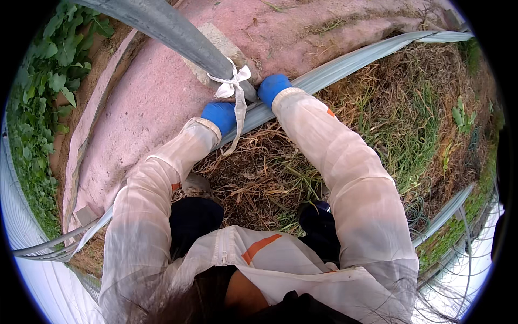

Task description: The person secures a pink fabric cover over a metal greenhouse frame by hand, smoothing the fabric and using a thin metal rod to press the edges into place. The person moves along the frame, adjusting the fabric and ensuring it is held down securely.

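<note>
A grey metal pole (162, 36) slants down to the ground between my hands. A white cloth strip (232, 83) is tied round its lower part in a bow, one long tail hanging in front. My left hand (219, 116), in a blue glove, is left of the pole's foot, against a long band of translucent plastic sheeting (332, 73). On the other side my right hand (273, 88), gloved alike, lies at the band's upper edge beside the pole. Both hands' fingers point away and are hidden, so their grip does not show.
Pinkish ground matting (141, 105) spreads beyond the band, with a flat pale slab (214, 48) behind the pole. Dry stalks and grass (259, 170) cover the soil near my feet. Leafy green plants (56, 60) grow at far left. Thin wires (465, 251) loop at lower right.
</note>
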Demonstrator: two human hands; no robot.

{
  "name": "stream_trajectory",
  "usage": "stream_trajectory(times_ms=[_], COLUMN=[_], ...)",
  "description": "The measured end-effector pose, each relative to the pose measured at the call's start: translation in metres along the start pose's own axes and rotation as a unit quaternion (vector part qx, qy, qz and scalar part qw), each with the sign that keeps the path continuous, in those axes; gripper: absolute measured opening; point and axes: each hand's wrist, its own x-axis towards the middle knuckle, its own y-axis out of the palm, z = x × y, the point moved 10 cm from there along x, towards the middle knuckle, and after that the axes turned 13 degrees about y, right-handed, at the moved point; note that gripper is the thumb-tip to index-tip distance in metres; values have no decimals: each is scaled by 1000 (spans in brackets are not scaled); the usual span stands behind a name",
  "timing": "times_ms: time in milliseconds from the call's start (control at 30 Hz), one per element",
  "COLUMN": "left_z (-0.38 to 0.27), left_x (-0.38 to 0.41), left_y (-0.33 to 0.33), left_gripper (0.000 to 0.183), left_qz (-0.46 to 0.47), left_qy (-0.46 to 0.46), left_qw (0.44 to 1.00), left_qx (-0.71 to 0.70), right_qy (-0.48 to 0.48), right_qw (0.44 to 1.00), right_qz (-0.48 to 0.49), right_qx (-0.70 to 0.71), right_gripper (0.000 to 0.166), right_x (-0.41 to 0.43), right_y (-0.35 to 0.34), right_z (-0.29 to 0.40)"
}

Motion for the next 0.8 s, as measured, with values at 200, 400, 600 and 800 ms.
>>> stream_trajectory(times_ms=[200, 400, 600, 800], left_z=[-31, -24, -14, -6], left_x=[-15, -15, -13, 0], left_y=[-49, -24, -12, 9], left_gripper=[38, 37, 37, 37], left_qz=[450, 456, 408, 335], left_qy=[-64, -99, -112, -115], left_qw=[891, 884, 906, 933], left_qx=[-9, -8, -32, -62], right_qy=[-28, 3, 0, -26], right_qw=[999, 989, 987, 997], right_qz=[4, 13, -18, 15], right_qx=[41, 148, 160, 74], right_gripper=[26, 26, 28, 28], right_x=[-6, 12, 26, 19], right_y=[6, 17, 22, 15], right_z=[1, 1, 2, 5])
